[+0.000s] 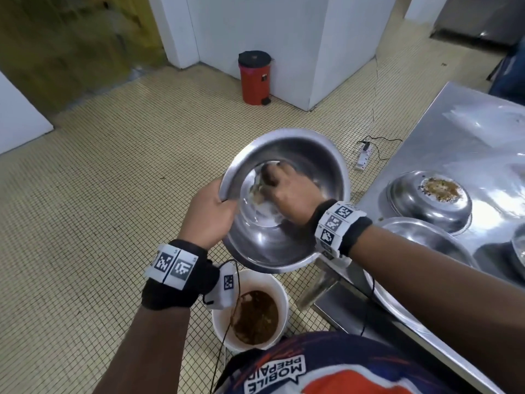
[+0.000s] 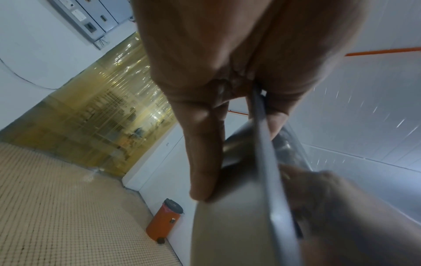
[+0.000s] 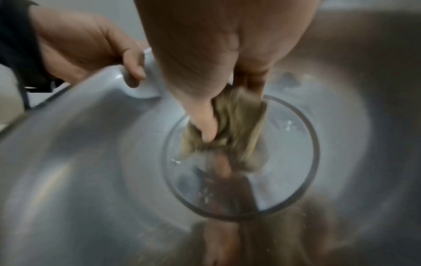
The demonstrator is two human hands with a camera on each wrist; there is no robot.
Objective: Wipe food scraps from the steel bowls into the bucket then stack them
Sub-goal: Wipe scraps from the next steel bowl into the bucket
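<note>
1. Steel bowl [image 1: 287, 200] is held in the air, tilted toward the person, above and just beyond the white bucket [image 1: 279, 291] on the tiled floor.
2. Left hand [image 1: 210, 214] grips the bowl's rim: thumb over the lip inside, fingers along the outer wall (left wrist view confirms the rim edge between thumb and fingers).
3. Right hand [image 1: 284, 191] is inside the bowl, fingers curled round a wad of beige cloth [image 3: 230, 129], pressing it on the flat base ring.
4. Handling, judged: thin stamped steel, light, stiff, not fragile. Likely greasy and slick, so the rolled rim is the safe hold; a one-hand rim pinch may twist when the wiping hand pushes hard.
5. Cloth is soft and wadded, looks damp and stained; it conforms to the curve.
6. Bowl contents: nearly clean, only a faint smear near the cloth; blur hides fine bits.
7. Bucket holds brown wet slop, scraps mixed in, roughly part full; exact level unclear.
8. On the steel table [image 1: 466, 132]: an upturned bowl [image 1: 429, 200] with brown crumbs on its base, and a second bowl [image 1: 426, 240] nearer, partly behind the right forearm; another at the frame edge, barely seen.
9. Red pedal bin [image 1: 254, 78] stands by the white pillar, well apart, lid shut.
</note>
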